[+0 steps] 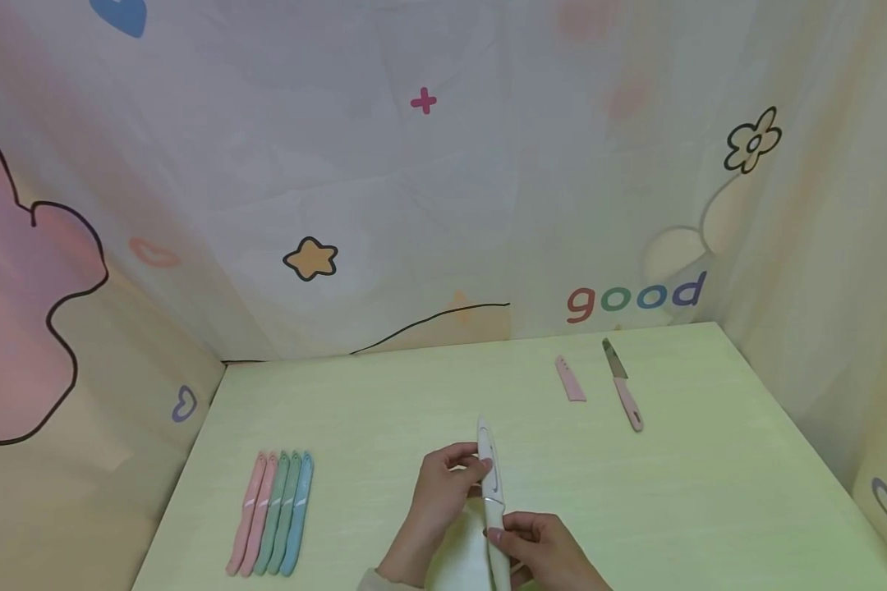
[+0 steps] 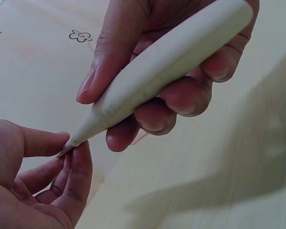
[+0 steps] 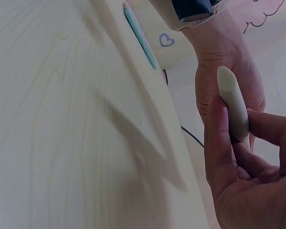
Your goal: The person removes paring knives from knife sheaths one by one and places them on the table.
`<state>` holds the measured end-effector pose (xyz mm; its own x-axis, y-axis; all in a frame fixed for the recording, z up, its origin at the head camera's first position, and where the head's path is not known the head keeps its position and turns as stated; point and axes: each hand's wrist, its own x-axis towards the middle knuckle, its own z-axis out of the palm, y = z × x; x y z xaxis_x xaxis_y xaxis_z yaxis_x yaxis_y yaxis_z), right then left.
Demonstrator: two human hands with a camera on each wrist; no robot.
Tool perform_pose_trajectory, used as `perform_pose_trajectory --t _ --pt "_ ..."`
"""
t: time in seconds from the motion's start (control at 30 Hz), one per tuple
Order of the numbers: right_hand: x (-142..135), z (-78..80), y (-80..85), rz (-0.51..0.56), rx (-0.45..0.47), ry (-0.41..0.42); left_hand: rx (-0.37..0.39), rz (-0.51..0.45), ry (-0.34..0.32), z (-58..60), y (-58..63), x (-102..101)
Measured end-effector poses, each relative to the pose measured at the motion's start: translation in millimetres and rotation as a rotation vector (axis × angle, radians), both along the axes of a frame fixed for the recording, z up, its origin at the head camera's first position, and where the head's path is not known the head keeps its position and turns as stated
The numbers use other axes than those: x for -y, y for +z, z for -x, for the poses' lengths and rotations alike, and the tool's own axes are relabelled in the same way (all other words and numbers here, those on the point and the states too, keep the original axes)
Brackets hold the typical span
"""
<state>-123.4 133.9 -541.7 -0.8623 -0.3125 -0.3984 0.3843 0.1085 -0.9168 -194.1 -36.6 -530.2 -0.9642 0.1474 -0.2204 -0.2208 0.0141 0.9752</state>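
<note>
Above the front of the table I hold a white knife (image 1: pixel 496 533) upright in its white sheath (image 1: pixel 485 447). My left hand (image 1: pixel 439 488) pinches the sheath between thumb and fingers. Lower down, my right hand (image 1: pixel 547 548) grips the pale handle, its thumb lying along the near side. The left wrist view shows the thick handle (image 2: pixel 167 62) across the right fingers, with the left fingertips (image 2: pixel 81 157) at the narrow end. In the right wrist view the handle's rounded butt (image 3: pixel 227 81) sticks out past the fingers. The blade is hidden inside the sheath.
At the back right of the table lie a pink-handled knife (image 1: pixel 622 390) with its blade bare and a pink sheath (image 1: pixel 570 379) beside it. Several slim, wavy-handled pieces (image 1: pixel 272 513) in pink, green and blue lie in a row at left. A printed curtain (image 1: pixel 384 189) hangs behind.
</note>
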Motion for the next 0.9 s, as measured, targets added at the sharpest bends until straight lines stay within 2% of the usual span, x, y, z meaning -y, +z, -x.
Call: perform_pose_trajectory --t 0.47,0.9 --pt "-0.3 -0.7 1.3 -0.015 0.0 -0.004 -0.003 0.002 0.014 0.7 0.6 -0.7" --pt "2.0 -8.8 1.9 -0.011 0.03 0.004 -0.009 -0.019 0.055 3.8 0.1 2.2"
